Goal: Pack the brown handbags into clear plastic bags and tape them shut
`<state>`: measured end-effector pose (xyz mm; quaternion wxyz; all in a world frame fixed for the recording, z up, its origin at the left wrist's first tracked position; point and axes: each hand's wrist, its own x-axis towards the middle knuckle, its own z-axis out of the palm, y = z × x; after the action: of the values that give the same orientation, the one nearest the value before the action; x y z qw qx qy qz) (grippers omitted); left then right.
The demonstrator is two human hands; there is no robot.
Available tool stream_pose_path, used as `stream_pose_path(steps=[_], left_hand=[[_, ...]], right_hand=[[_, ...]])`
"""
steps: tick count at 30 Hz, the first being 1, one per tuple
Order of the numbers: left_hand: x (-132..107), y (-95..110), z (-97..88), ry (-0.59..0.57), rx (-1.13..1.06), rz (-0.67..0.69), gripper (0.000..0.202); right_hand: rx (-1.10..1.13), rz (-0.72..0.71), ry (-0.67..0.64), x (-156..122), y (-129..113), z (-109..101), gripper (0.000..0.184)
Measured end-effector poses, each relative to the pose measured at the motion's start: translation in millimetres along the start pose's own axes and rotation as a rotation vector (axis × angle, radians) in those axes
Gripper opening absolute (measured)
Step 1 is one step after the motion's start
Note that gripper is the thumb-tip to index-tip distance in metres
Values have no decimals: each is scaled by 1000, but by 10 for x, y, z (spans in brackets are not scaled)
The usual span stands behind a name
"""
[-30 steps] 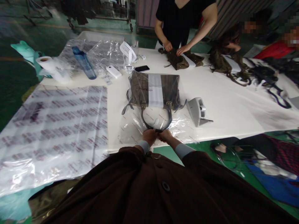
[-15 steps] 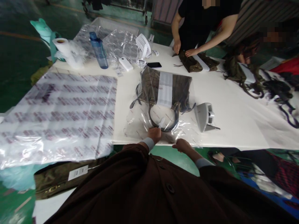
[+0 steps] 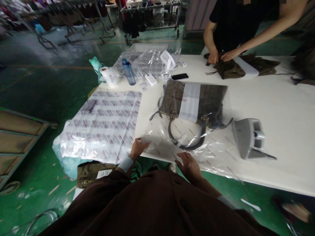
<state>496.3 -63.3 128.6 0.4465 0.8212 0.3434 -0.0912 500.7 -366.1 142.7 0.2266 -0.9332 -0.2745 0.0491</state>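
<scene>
"Starting with the handbag (image 3: 213, 100), where is it?"

"Just beyond the left hand (image 3: 139, 148) and right hand (image 3: 190, 167), inside a clear plastic bag (image 3: 216, 141) on the tabletop (image 3: 283, 108). A white band (image 3: 190, 101) crosses it; its handles (image 3: 202, 139) point toward the hands."

"What are they gripping?"

"The left is at the plastic bag's near edge, thumb spread; I can't tell if it pinches the film. The right is half curled by that edge, thumb and fingers parted, grasping nothing."

"Further out?"

"Beyond the right hand, rightward, a grey holder (image 3: 246, 141). Left of and beyond the left hand, printed plastic sheets (image 3: 105, 124), then a blue bottle (image 3: 129, 73). Farthest from both, a co-worker (image 3: 236, 26) touches an olive bag (image 3: 231, 71)."
</scene>
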Motion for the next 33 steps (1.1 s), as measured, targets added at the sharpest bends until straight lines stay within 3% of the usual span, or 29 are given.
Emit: stream_pose_path(steps=[3,7,10,12,13,15,18,20,23,25,28,33], left_hand=[[-15,106,13,-54,-155,-111,27],[-121,241,-38,-150,-297,-148,25],[-173,291,-148,-266,-372,-160,24],[-155,307,-279,-389,-367,-120,27],[-122,314,-363,-440,-323,-52,32],[-1,345,-542,-458,-111,208,56],[295,482,-719,-351,380,690,91],[514,645,-705,-350,625,915,79],[785,929,-527,-465,736,1151,31],[916,1083,-394,-565,706,1226,18],[1075,1229,-279,-690,635,1239,18],[1245,1466,-232,-921,571,1228,30]], right_hand=[[-69,-200,73,259,-139,159,39],[-66,-346,102,465,-362,372,48],[-61,-342,129,594,-508,524,48],[-61,-265,155,691,-561,598,35],[-49,-213,168,737,-572,624,28],[16,-101,201,807,-573,656,22],[160,46,269,839,-554,674,25],[232,94,289,818,-545,675,25],[240,138,341,733,-541,651,25],[156,162,409,638,-542,620,31],[-22,165,433,474,-546,591,44],[-163,317,432,368,-504,655,20]])
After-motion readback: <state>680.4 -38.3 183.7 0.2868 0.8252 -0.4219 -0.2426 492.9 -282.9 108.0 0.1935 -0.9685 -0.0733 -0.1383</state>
